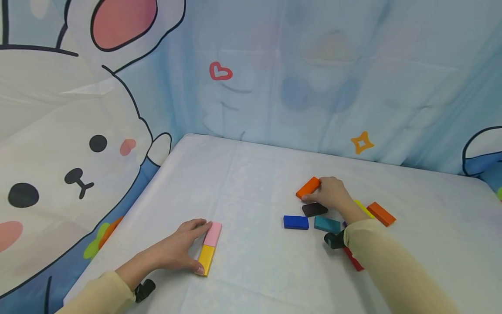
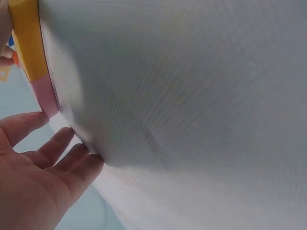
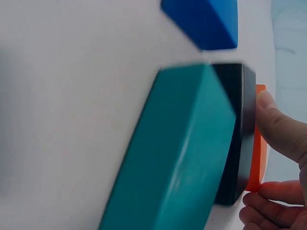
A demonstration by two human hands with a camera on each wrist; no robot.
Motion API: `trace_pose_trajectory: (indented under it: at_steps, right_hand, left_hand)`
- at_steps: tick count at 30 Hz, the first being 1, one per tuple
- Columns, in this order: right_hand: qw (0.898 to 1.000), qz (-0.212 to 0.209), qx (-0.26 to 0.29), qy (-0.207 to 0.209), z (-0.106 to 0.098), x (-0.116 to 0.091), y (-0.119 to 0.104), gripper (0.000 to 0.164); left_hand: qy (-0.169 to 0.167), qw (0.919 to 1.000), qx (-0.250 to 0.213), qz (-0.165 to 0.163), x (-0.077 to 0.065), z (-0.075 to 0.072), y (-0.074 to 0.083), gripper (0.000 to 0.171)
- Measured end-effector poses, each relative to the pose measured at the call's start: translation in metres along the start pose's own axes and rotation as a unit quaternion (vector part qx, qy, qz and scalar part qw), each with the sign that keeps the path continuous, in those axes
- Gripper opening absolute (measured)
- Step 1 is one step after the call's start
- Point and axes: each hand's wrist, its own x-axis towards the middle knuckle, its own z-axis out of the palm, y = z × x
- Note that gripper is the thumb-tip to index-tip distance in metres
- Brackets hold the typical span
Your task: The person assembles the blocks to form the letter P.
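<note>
On the left of the white table, a pink block point(image 1: 213, 234) and a golden-yellow block point(image 1: 206, 259) lie end to end in one line. My left hand point(image 1: 176, 248) spans this pair, thumb at the yellow end and index finger at the pink end; the other fingers spread beside it. Farther right, my right hand point(image 1: 333, 192) pinches an orange block point(image 1: 308, 186) between thumb and fingers. Just in front of that block lies a black block point(image 1: 314, 209). A teal block point(image 3: 168, 153) looms large in the right wrist view, partly covering the black one.
A blue block point(image 1: 296, 222) lies left of the teal one. Around my right wrist are a red block point(image 1: 354, 260), a bright yellow block point(image 1: 364, 209) and a second orange block point(image 1: 381, 213), some partly hidden by the arm. A printed curtain point(image 1: 259, 109) hangs behind the table.
</note>
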Motion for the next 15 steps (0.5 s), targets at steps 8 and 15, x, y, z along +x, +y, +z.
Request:
trace_pose_trajectory:
  at_steps: [8, 15]
  right_hand:
    - [0.999, -0.035, -0.004, -0.016, 0.008, 0.005, -0.022, 0.080]
    - [0.998, -0.062, -0.003, -0.021, 0.017, 0.007, -0.043, 0.081]
  left_hand:
    - [0.002, 1.0000, -0.001, -0.007, 0.001, 0.001, 0.001, 0.107]
    - [0.002, 1.0000, -0.002, -0.009, 0.001, 0.001, 0.001, 0.106]
